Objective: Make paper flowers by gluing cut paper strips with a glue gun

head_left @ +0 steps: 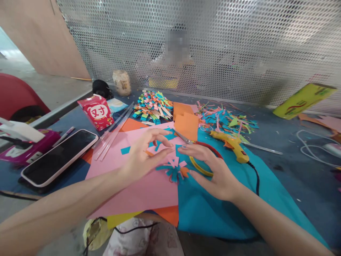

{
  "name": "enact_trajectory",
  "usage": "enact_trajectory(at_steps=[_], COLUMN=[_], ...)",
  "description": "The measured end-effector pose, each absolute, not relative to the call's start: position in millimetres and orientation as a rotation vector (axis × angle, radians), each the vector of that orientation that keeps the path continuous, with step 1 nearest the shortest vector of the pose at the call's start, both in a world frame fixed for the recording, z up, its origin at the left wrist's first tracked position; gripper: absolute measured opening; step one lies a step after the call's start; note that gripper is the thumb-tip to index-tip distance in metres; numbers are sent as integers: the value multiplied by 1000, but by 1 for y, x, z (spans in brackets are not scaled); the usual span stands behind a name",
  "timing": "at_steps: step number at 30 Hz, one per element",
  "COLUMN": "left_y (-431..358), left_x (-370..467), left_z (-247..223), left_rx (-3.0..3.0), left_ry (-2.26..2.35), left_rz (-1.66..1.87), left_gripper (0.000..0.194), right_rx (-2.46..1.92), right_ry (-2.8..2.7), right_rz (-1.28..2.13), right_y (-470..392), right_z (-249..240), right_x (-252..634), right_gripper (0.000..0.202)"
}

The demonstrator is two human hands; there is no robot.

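Note:
Both hands hover over sheets of coloured paper, fingers curved and apart, with nothing in them. My left hand (149,151) is above the pink sheet (128,193), near small blue paper strips (125,150). Over the edge of the blue sheet (213,217) hangs my right hand (213,170). Below and between the hands lies a small cluster of cut blue, pink and orange paper pieces (174,172). Scissors with a red and yellow handle (198,166) lie partly hidden behind my right hand. Further right rests a yellow glue gun (231,144) with a black cord.
At the back sit a fringed paper pile (153,105), orange paper (188,124) and paper scraps (222,117). Clear glue sticks (114,135), a phone (60,156), a red packet (96,112) and a purple power strip (32,151) are left. A yellow tube (303,101) lies right, before a perforated metal panel (239,46).

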State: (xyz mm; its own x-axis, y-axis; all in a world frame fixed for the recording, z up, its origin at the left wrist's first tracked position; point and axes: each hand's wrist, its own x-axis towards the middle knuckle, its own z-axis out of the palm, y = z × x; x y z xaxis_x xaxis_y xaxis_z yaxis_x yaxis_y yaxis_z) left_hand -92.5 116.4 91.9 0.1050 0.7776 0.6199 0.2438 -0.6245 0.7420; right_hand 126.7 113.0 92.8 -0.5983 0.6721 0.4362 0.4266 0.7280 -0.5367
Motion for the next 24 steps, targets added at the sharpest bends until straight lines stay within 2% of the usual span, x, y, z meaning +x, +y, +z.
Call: enact_trajectory(at_steps=[5, 11, 17, 24], left_y=[116, 117, 113, 114], left_x=[-91, -90, -95, -94], left_z=[86, 90, 101, 94], left_rx=[2298, 2482, 2523, 2452], left_ry=[987, 783, 868, 650], left_rz=[1526, 1574, 1426, 1606], left_gripper=[38, 36, 12, 24], right_rx=[-774, -731, -613, -465], right_ry=[-2311, -2319, -2187, -1978], right_rz=[595, 709, 1090, 1506], right_y=[109, 107, 105, 104], right_z=[96, 95, 99, 98], right_x=[124, 124, 125, 127], right_gripper=[43, 47, 50, 49])
